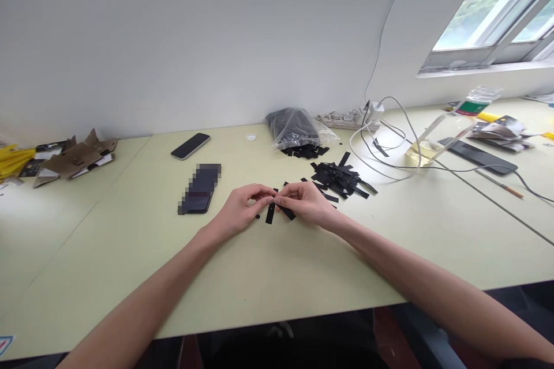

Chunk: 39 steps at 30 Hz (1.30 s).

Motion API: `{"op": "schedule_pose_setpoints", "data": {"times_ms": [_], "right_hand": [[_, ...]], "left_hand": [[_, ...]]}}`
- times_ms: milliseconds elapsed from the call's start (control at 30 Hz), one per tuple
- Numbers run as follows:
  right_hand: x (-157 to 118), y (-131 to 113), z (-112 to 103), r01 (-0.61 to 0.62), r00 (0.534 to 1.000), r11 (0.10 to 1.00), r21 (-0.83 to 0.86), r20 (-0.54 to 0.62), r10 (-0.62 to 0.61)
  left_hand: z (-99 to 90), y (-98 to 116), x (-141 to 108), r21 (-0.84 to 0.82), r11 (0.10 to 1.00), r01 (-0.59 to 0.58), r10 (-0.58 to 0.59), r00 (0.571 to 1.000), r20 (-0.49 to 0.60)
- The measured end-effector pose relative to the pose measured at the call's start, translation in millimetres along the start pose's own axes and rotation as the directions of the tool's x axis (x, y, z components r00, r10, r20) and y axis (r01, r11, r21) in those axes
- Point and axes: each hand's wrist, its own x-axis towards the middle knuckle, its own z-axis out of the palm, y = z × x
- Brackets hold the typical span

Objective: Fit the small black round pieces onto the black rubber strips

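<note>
My left hand [242, 207] and my right hand [310, 202] meet above the table with fingertips pinched together. Between them are short black strips: one strip [270, 214] points down under my left fingertips, and another strip [287, 213] slants out below my right thumb. The fingers hide where the pieces meet. Beside my left thumb lies a small black disc [258, 217]. Just beyond my right hand spreads a loose pile of black strips [340, 177], a few of them reaching close to the knuckles.
A clear plastic bag of black pieces [294, 127] rests against the wall. Two phones, one [190, 146] behind the other [199, 193], lie to the left. White cables [392, 176], a power strip [341, 121] and a cut plastic bottle [450, 127] occupy the right. Torn cardboard [75, 158] sits far left.
</note>
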Motion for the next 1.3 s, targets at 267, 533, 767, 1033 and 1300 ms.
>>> {"op": "schedule_pose_setpoints", "data": {"times_ms": [267,533,767,1033,1300], "right_hand": [[-0.6,9.3,-2.6,0.103,0.994,0.987,-0.124,0.033,-0.1],[3.4,12.4,6.7,0.108,0.991,0.994,-0.036,-0.082,-0.11],[1.2,-5.5,-42.0,0.047,0.929,0.707,-0.706,-0.23,-0.291],[-7.7,-13.5,-117.5,-0.439,0.835,0.497,-0.749,-0.544,-0.084],[12.5,23.6,-141.5,-0.592,0.729,0.517,-0.618,-0.684,0.018]], "left_hand": [[-1.8,1.6,-1.3,-0.009,1.0,-0.01,0.01,0.999,0.031],[4.1,-5.5,1.6,0.086,0.992,-0.089,0.1,0.986,-0.134],[2.0,-4.6,0.3,0.237,0.963,-0.129,0.145,0.988,-0.053],[1.1,-9.4,0.0,0.28,0.945,-0.171,0.177,0.984,0.005],[-0.2,-9.2,0.0,0.336,0.924,-0.183,0.179,0.983,0.042]]}}
